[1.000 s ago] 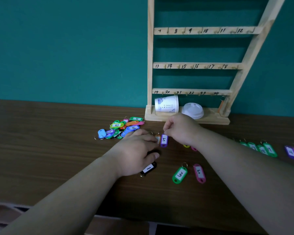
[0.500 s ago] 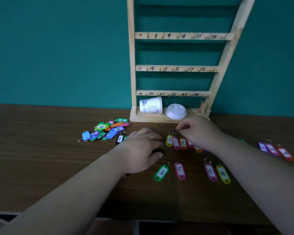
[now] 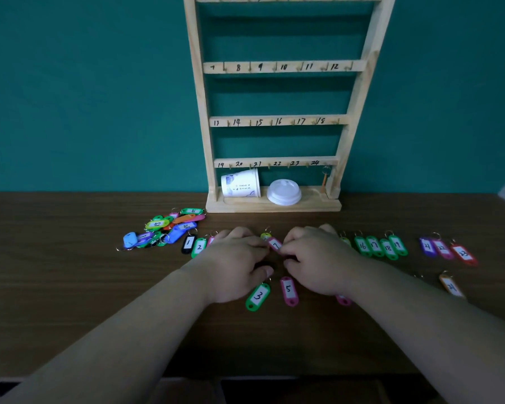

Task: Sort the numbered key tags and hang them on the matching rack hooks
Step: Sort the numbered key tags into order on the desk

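The hands have closed in on each other: the right hand (image 3: pixel 318 263) has slid left, and its curled fingers pinch the pink 7 tag (image 3: pixel 275 244) on the table (image 3: pixel 70 287) before the rack (image 3: pixel 292 67). The left hand (image 3: pixel 236 263) meets the tag with curled fingers, but I can't tell if it grips. The green 3 tag (image 3: pixel 257 296) hasn't moved.

- Pink 7 tag (image 3: pixel 275 244), white label, black numeral, right between the fingers of the left hand (image 3: pixel 233 266) and the right hand (image 3: pixel 318 263)!
- Under the left thumb: green 3 tag (image 3: pixel 257 296), with pink 5 tag (image 3: pixel 289 290) alongside.
- Left of the left fingers: black 1 tag (image 3: pixel 189 243), green 2 tag (image 3: pixel 199 247), then jumbled tags (image 3: pixel 166 227) in blue, green, orange and purple.
- Right of the right fingers: four green tags (image 3: pixel 381 246), then purple tag (image 3: pixel 427 246), pink 22 tag (image 3: pixel 442 249), red tag (image 3: pixel 463 253).
- Beyond the fingertips: pale wood rack (image 3: pixel 283 67) with black handwritten numbers, white cup (image 3: pixel 241 183) with blue print, teal wall (image 3: pixel 99 83).
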